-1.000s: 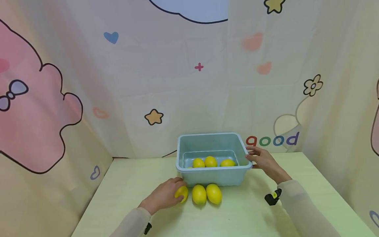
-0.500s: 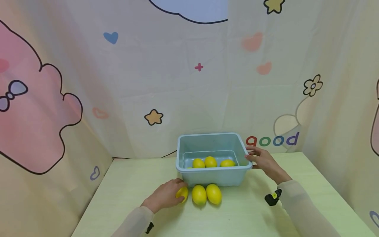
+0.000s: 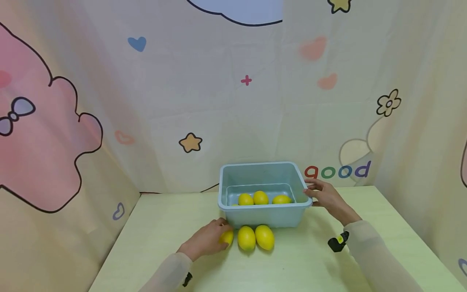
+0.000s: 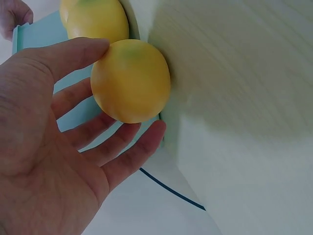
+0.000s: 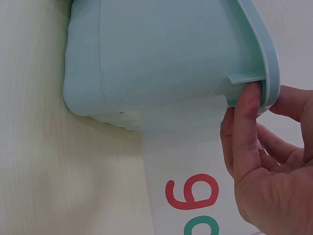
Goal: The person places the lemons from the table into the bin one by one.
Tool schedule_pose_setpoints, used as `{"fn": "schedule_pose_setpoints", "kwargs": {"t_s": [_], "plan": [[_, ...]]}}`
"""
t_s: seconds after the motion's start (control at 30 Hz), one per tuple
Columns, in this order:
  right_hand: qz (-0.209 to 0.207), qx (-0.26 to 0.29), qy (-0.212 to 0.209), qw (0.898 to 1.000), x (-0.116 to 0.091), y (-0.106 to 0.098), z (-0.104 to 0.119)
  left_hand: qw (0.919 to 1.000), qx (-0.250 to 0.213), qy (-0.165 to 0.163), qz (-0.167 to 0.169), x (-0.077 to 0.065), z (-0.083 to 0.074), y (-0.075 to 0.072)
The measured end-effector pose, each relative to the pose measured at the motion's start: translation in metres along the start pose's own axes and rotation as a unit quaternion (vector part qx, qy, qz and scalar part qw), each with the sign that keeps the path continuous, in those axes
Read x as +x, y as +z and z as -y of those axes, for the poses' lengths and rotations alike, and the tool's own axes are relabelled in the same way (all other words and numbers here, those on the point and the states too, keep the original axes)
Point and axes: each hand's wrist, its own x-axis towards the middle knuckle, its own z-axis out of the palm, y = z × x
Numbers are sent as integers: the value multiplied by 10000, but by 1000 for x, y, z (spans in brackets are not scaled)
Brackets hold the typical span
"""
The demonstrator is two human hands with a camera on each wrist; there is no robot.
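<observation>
In the head view my left hand (image 3: 205, 239) grips a yellow lemon (image 3: 227, 238) at the front left corner of a light blue plastic bin (image 3: 266, 217). The left wrist view shows the thumb against one side of that lemon (image 4: 132, 83) and the fingers curled about its far side. Two more lemons, a left one (image 3: 246, 238) and a right one (image 3: 264, 237), lie side by side along the bin's front wall. My right hand (image 3: 328, 201) pinches the bin's right rim, with fingers (image 5: 248, 127) under the lip in the right wrist view.
Inside the bin several lemons (image 3: 260, 198) lie on the floor, partly hidden by the front wall. Everything stands on a pale wooden table (image 3: 164, 219). A printed curtain (image 3: 204, 93) rises right behind the bin and hangs along both sides.
My left hand has shifted slightly right with its lemon, closer to the two lying lemons. The right hand stays on the rim. The head view has tilted very slightly.
</observation>
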Motion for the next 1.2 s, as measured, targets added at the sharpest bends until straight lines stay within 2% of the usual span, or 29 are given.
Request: {"fn": "schedule_pose_setpoints", "kwargs": {"t_s": [0.33, 0.57, 0.9, 1.2], "plan": [[-28, 9, 31, 10000, 1, 0, -1, 9993, -144, -87, 337, 1, -1, -2], [-92, -22, -27, 10000, 2, 0, -3, 9991, -206, -126, 349, 1, 0, 0], [-99, 92, -27, 9999, 2, 1, -5, 9924, -496, -768, 826, 1, -3, 2], [-82, 71, -44, 9999, 3, 1, -5, 9892, -386, -951, 1051, 0, -1, 7]]}}
